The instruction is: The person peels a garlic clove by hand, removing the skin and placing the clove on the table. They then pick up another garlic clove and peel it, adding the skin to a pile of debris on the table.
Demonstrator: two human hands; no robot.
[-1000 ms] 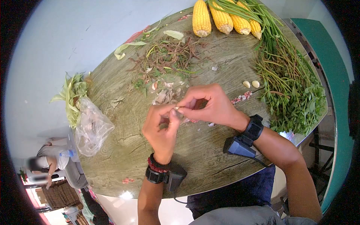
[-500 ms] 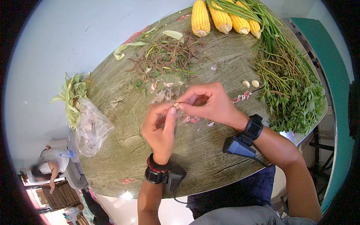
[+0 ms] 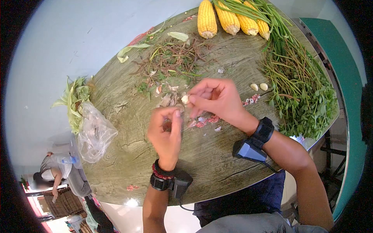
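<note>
Between the thumb and fingertips of my right hand (image 3: 219, 100) is a pale garlic clove (image 3: 185, 99). My left hand (image 3: 165, 130), just below and to the left of it, has its thumb and index finger pinched on a thin piece of garlic skin (image 3: 179, 106). Beyond my fingertips, papery garlic peelings (image 3: 168, 99) lie scattered on the wooden table (image 3: 128, 143). Two peeled garlic cloves (image 3: 258, 86) rest side by side to the right of my right hand.
Several corn cobs (image 3: 207, 21) lie at the far edge, beside long green beans (image 3: 272, 15). Leafy greens (image 3: 303, 97) cover the right side. A heap of stem scraps (image 3: 176, 58) is at the back. A plastic bag (image 3: 95, 134) and husks (image 3: 74, 101) sit left. Another person (image 3: 58, 173) is in the background.
My hands were together on the clove and have drawn apart slightly. The clove has gone up with my right hand, and a bit of skin stays at my left fingertips.
</note>
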